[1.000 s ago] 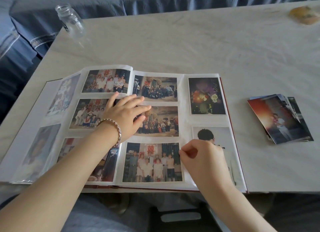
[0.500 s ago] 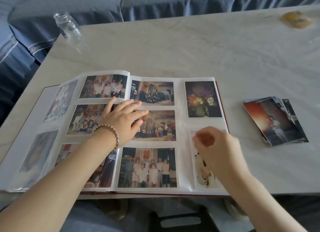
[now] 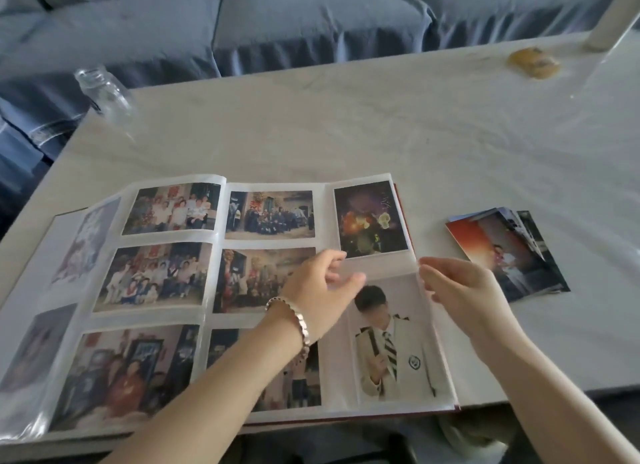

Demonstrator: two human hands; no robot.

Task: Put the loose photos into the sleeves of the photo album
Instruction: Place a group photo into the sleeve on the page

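The photo album (image 3: 325, 218) lies open on the table's near edge, and most of its sleeves hold photos. In the lower right sleeve sits a portrait photo (image 3: 391, 342) of a person in a white jacket. My left hand (image 3: 322, 287), with a bracelet on the wrist, rests at that sleeve's top left corner with thumb and fingers apart. My right hand (image 3: 460, 290) has its fingertips bunched at the photo's top right corner; I cannot see whether they pinch it. A fanned stack of loose photos (image 3: 505, 252) lies on the table to the album's right.
The pale marble table (image 3: 381, 128) carries a glass jar (image 3: 104, 93) at its far left corner and a yellowish object (image 3: 533, 62) far right. A white post (image 3: 606, 13) stands at the top right. A blue sofa (image 3: 311, 24) runs behind the table.
My left hand has moved right, from the middle photos to the lower right sleeve. My right hand has lifted off the portrait to its top right corner, and the portrait now shows in full.
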